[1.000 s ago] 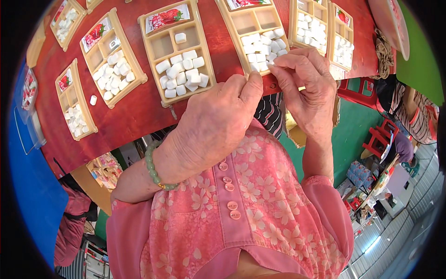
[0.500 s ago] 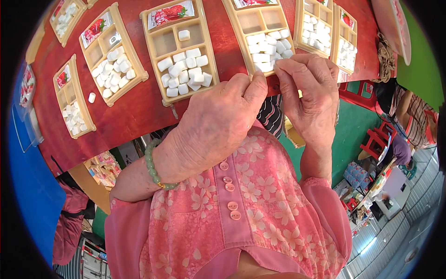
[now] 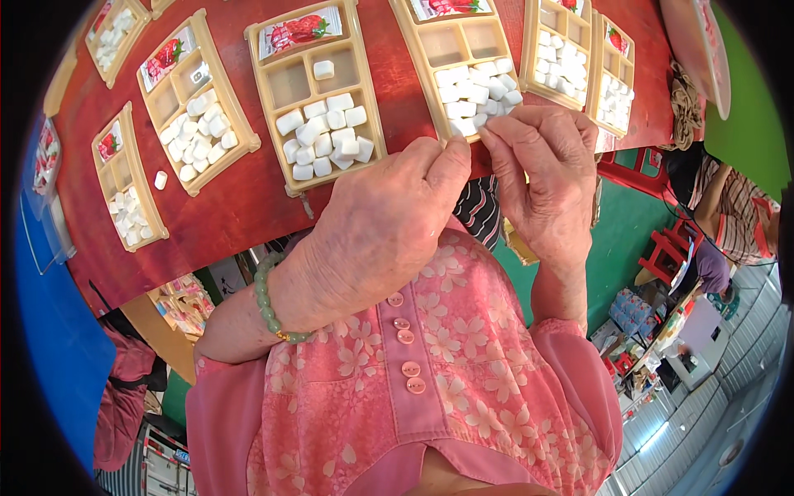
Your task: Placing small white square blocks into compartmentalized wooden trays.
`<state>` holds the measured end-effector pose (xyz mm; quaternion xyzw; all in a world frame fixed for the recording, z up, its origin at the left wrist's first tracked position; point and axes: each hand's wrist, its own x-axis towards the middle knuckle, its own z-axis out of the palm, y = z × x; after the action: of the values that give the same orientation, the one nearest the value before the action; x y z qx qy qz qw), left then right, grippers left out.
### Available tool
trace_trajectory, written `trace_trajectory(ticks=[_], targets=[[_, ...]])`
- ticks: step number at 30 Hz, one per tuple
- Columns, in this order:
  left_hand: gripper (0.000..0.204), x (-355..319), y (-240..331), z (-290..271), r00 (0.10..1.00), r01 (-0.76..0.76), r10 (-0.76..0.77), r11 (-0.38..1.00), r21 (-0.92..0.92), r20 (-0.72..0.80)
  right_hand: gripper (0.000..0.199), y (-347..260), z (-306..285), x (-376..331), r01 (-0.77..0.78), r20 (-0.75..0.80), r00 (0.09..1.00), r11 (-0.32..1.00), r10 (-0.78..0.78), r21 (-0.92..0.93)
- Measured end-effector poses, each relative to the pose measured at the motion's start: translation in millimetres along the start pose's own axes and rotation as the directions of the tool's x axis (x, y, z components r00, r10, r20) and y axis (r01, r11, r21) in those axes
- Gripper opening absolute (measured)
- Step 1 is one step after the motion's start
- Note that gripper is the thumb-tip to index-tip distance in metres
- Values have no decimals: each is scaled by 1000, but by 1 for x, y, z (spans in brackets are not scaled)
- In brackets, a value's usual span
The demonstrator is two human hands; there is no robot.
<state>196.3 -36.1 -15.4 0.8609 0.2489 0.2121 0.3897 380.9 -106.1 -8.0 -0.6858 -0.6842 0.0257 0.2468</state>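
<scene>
My left hand (image 3: 376, 227) and my right hand (image 3: 546, 169) are raised close to the camera, their fingertips nearly touching over the near edge of a beige compartment tray (image 3: 430, 50). That tray holds several small white blocks (image 3: 480, 87). Both hands have thumb and fingers pinched together; whatever lies between them is hidden. A green bead bracelet (image 3: 266, 302) circles my left wrist. To the left of my hands lies another beige tray (image 3: 269, 124) with several white blocks (image 3: 327, 136) and a red fruit picture on its lid strip.
More beige trays of white blocks lie on the dark red table (image 3: 240, 207): two on the left (image 3: 153, 91) (image 3: 106, 178), two on the right (image 3: 533, 50) (image 3: 628, 66). One loose white block (image 3: 160, 179) lies between the left trays. Far below are a green floor and red stools (image 3: 666, 248).
My hands stay together in front of the tray; the right fingertips have sunk slightly toward the left thumb. The trays look a little shifted in the picture.
</scene>
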Motion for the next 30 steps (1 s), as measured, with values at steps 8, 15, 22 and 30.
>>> trace_trajectory(ticks=[8,15,22,30], targets=[[26,7,0,-16,751,598,-315,-49,-800,581,20,-10,-11,-4,-75,-33,996,987,80,145],[35,-4,2,-3,768,419,-196,-567,-710,610,35,-22,-32,-1,-7,90,996,928,-28,372],[48,-1,-1,-2,762,468,-116,-581,-666,637,29,-17,-27,-8,-2,105,994,947,-33,320],[48,8,4,-9,749,503,-132,-525,-686,650,39,-12,-28,-11,118,37,989,927,-140,357]])
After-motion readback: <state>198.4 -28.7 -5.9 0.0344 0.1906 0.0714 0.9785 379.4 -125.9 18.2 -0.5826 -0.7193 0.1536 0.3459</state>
